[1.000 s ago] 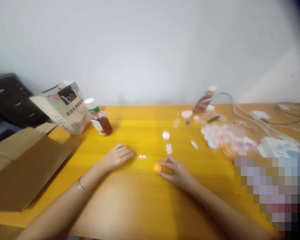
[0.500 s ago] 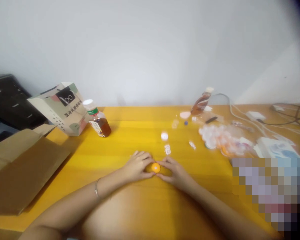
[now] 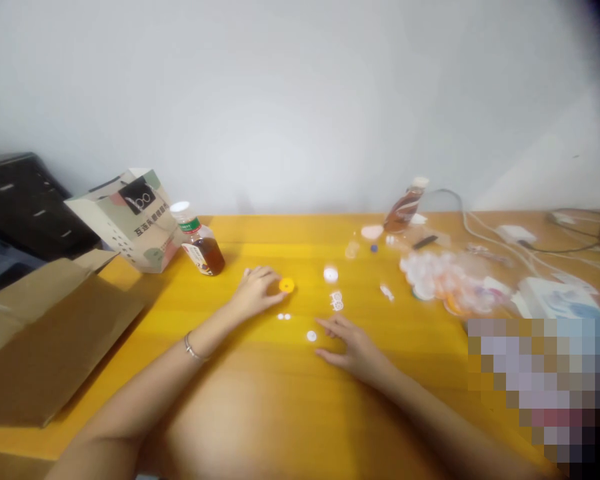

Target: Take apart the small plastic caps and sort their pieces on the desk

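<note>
My left hand (image 3: 257, 291) pinches a small round yellow-orange disc (image 3: 287, 285) with a dark spot at its centre, between thumb and fingers, at the middle of the table. My right hand (image 3: 347, 343) lies to the right with thumb and index finger apart. Just left of its fingertips, not held, is a small white disc (image 3: 311, 336). Two tiny white round pieces (image 3: 284, 317) sit below my left hand. Farther back are a white round piece (image 3: 331, 274) and a white cut-out piece (image 3: 336, 301) with ring shapes.
On the left stand a cardboard box (image 3: 75, 333), a paper bag (image 3: 145, 233) and a drink bottle (image 3: 203, 247). At the right are another bottle (image 3: 404, 210), a pile of wrapped pieces (image 3: 450, 277), a small white piece (image 3: 387, 293), cables and a white box (image 3: 560, 300).
My left hand has moved up and left with the yellow-orange disc, away from my right hand. The white disc and two tiny white pieces now show on the table. My right hand stays almost in place.
</note>
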### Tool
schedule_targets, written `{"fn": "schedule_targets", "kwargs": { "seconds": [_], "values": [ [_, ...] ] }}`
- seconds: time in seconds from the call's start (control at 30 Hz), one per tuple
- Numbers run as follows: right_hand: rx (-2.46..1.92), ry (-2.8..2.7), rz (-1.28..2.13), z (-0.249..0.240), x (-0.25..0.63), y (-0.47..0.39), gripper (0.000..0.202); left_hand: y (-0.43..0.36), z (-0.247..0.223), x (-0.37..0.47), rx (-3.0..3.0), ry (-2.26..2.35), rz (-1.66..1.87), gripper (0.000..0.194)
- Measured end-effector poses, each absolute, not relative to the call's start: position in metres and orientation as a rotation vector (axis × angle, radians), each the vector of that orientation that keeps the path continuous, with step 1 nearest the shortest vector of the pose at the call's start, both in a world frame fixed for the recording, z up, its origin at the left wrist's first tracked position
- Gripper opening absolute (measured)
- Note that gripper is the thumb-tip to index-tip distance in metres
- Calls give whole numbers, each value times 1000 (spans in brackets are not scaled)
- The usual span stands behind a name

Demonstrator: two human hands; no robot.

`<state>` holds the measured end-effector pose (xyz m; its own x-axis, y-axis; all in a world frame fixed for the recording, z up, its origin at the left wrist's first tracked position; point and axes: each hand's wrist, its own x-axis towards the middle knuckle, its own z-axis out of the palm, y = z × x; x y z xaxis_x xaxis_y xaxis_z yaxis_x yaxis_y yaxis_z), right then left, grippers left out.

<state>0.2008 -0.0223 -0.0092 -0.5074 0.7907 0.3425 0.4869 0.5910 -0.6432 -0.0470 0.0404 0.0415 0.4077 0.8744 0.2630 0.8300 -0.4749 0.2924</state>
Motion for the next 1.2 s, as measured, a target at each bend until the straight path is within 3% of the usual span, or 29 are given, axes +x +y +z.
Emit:
{"fn": "schedule_targets", "kwargs": {
  "seconds": [0.37,0.6,0.87,1.03,1.2],
  "values": [
    [-1036,-2202,659,-5,201,-24,41,61,11,-48,2481,1638,587,27],
    [-1034,-2208,659,-5,201,-23,40,55,12,-54,2608,1603,642,36],
    [-1048,-2210,668,-2,200,-24,39,59,8,-53,2777,1464,523,31],
    [-1030,-2207,663,-3,200,-24,39,52,16,-51,2712,1493,667,35],
    [-1028,-2209,661,-3,201,-24,39,15,29,-30,2697,957,621,28]
  ]
}}
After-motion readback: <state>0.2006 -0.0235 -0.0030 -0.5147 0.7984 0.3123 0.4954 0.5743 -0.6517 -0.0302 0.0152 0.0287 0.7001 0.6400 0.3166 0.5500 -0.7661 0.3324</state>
